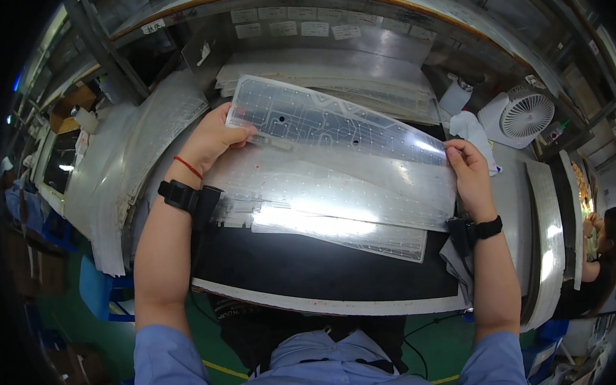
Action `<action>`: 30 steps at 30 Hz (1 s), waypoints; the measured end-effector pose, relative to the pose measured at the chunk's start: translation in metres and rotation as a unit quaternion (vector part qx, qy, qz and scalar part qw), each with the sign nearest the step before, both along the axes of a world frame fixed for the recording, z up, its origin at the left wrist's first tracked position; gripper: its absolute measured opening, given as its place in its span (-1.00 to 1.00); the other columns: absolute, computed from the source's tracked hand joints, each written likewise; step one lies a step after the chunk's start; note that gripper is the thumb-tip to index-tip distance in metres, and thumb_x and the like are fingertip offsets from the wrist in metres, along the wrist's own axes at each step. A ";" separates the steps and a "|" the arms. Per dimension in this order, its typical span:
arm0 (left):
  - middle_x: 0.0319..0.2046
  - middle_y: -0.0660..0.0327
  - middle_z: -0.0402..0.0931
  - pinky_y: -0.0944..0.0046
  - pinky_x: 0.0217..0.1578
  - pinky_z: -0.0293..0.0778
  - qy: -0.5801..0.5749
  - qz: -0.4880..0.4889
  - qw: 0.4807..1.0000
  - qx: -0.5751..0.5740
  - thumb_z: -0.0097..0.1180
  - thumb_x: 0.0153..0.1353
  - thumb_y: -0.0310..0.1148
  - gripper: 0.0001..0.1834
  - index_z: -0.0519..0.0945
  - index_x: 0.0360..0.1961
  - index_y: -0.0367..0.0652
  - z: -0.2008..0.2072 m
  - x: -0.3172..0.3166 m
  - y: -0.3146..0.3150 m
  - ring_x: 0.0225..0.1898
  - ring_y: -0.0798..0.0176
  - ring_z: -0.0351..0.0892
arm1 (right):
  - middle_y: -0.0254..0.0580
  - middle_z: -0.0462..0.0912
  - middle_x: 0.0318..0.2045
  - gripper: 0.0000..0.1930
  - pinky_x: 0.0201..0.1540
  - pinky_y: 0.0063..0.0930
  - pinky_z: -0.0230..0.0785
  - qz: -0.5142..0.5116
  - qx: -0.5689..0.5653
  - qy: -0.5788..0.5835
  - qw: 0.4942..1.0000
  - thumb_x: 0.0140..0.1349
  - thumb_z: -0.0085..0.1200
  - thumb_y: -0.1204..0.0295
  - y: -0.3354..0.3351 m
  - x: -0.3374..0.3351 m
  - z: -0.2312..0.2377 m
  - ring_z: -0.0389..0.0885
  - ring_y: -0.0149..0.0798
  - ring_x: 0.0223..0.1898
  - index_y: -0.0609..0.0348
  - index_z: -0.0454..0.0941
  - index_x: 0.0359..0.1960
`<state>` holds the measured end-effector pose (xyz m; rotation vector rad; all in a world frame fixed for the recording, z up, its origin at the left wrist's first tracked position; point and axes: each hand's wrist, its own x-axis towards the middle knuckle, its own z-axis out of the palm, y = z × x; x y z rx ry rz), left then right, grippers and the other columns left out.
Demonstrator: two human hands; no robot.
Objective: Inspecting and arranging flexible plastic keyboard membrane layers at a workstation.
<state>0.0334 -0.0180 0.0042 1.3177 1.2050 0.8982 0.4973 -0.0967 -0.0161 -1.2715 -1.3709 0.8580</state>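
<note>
Between my two hands a long translucent plastic sheet point(318, 125) printed with fine circuit-like lines and dots is held up, tilted down toward the right. My left hand point(213, 138) is closed on its left end, the thumb on top near the edge. At the right end my right hand point(471, 179) pinches the sheet's corner between thumb and fingers. Beneath it lies a pile of similar clear sheets point(323, 213), shining under the light, on a black mat point(283, 254). Part of that pile is hidden by the held sheet.
More sheets point(401, 105) are stacked at the back. Curved stacks stand at left point(130, 161) and right point(547, 241). A white fan point(527, 115) and a bottle point(456, 95) are at back right. Far right, another person point(605, 259) sits; a blue stool point(97, 290) stands lower left.
</note>
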 end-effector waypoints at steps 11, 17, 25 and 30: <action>-0.23 0.23 0.58 0.45 -0.20 0.49 -0.023 -0.003 1.000 -0.010 0.23 0.13 -0.51 -0.60 0.48 0.01 -0.26 -0.001 -0.001 0.002 -0.30 0.44 0.54 | -0.46 0.56 -0.28 -0.82 -0.16 -0.69 0.27 0.006 -0.004 -0.010 1.000 0.41 0.01 0.45 0.001 0.001 -0.001 0.42 -0.57 -0.27 0.23 0.56 -0.06; -0.23 0.22 0.58 0.45 -0.20 0.49 -0.024 0.003 1.000 -0.005 0.22 0.13 -0.54 -0.61 0.48 0.01 -0.28 -0.002 0.000 0.002 -0.30 0.44 0.54 | -0.46 0.57 -0.26 -0.82 -0.14 -0.70 0.28 0.008 -0.005 -0.008 1.000 0.42 0.00 0.44 0.001 0.000 0.000 0.43 -0.57 -0.26 0.24 0.56 -0.05; -0.20 0.20 0.57 0.44 -0.18 0.50 -0.021 0.013 1.000 -0.012 0.23 0.14 -0.51 -0.59 0.46 0.03 -0.29 -0.005 -0.002 0.005 -0.26 0.42 0.56 | -0.45 0.57 -0.29 -0.83 -0.18 -0.69 0.27 0.001 -0.001 0.003 1.000 0.38 0.05 0.46 0.000 -0.001 0.000 0.42 -0.57 -0.29 0.23 0.58 -0.07; -0.18 0.18 0.58 0.43 -0.16 0.50 -0.033 0.001 0.999 -0.010 0.24 0.16 -0.48 -0.58 0.45 0.05 -0.29 -0.007 -0.004 0.006 -0.25 0.42 0.56 | -0.46 0.57 -0.29 -0.83 -0.18 -0.69 0.27 0.004 -0.001 0.005 1.000 0.38 0.04 0.47 0.001 -0.001 0.000 0.42 -0.57 -0.28 0.23 0.58 -0.07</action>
